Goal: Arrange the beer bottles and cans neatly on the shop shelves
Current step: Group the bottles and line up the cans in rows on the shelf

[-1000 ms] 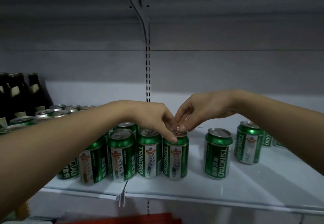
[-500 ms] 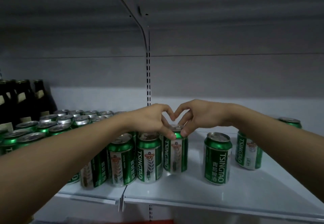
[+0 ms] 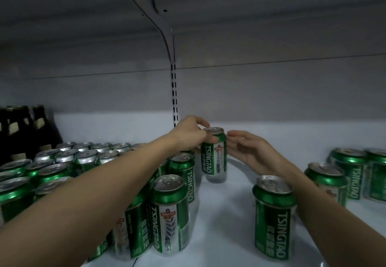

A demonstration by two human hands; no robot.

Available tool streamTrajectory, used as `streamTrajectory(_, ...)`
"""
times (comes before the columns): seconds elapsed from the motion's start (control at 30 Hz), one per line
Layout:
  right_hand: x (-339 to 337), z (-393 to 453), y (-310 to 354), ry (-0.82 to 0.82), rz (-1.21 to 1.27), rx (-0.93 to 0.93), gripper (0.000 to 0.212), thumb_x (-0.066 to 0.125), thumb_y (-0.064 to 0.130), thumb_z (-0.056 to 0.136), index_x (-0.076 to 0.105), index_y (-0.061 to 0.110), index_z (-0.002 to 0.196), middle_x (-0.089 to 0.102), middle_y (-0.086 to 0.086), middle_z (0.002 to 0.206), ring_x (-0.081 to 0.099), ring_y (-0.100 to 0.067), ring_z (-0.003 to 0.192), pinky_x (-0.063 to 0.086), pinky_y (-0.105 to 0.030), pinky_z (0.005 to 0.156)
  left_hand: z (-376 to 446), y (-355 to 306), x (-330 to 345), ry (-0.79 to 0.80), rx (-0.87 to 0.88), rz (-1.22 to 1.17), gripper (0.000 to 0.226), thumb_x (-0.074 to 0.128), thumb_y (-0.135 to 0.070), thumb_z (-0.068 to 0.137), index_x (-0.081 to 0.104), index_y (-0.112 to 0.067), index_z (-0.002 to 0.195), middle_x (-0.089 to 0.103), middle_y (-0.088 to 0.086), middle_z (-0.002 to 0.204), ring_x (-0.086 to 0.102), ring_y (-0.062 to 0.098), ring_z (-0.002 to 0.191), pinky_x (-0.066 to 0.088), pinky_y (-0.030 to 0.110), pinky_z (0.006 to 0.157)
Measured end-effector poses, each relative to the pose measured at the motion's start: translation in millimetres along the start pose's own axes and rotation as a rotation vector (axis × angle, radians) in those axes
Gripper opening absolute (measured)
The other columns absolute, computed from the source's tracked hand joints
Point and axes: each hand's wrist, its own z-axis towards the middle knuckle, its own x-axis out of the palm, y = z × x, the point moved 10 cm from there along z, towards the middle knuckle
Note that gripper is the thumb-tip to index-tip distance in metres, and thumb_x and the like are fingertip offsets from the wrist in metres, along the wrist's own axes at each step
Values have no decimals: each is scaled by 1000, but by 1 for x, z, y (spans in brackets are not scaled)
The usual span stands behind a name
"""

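Dark bottles [image 3: 25,128] are standing at the far left of the shelf [image 3: 225,214], beside a packed block of green cans [image 3: 69,162]. At centre frame the left hand [image 3: 189,136] is pinching a single can [image 3: 214,153] near its rim, deep on the shelf. The right hand [image 3: 248,151] is hovering just beside it, grip released. Ideally it is set flush with the row, label forward
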Motion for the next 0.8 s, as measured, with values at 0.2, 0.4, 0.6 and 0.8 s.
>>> streamTrajectory(0.2, -7, 5, -55, -20, -348, 41, 37, 77, 12, 83, 61, 26, 113, 69, 4, 114, 69, -20, 103, 56, -42, 86, 4, 10, 0, -57, 41, 145, 41, 75, -21, 83, 64, -14, 123, 68, 0, 112, 62, 16, 101, 48, 32, 91)
streamTrajectory(0.4, -10, 1, -78, -6, -524, 54, 46, 78, 2, 79, 57, 25, 113, 66, 6, 107, 66, -4, 90, 60, -27, 69, 4, 30, 21, 26, 42, 238, 41, 78, -19, 81, 64, -18, 119, 67, -2, 110, 62, 17, 103, 47, 26, 84)
streamTrajectory(0.6, -3, 3, -80, -38, -773, -20, 49, 82, 12, 78, 58, 15, 120, 66, 1, 99, 63, -7, 83, 48, -7, 59, 7, 40, 29, 46, 25, 427, 45, 75, -33, 82, 63, -24, 125, 66, 1, 122, 60, 21, 110, 48, 40, 100)
streamTrajectory(0.8, -11, 6, -94, -164, -561, 67, 26, 75, 2, 84, 50, 5, 90, 63, -10, 62, 60, -18, 47, 53, -24, 46, 9, 36, 22, -19, 61, 514, 38, 69, -23, 88, 64, -21, 126, 62, 2, 122, 57, 21, 110, 48, 36, 95)
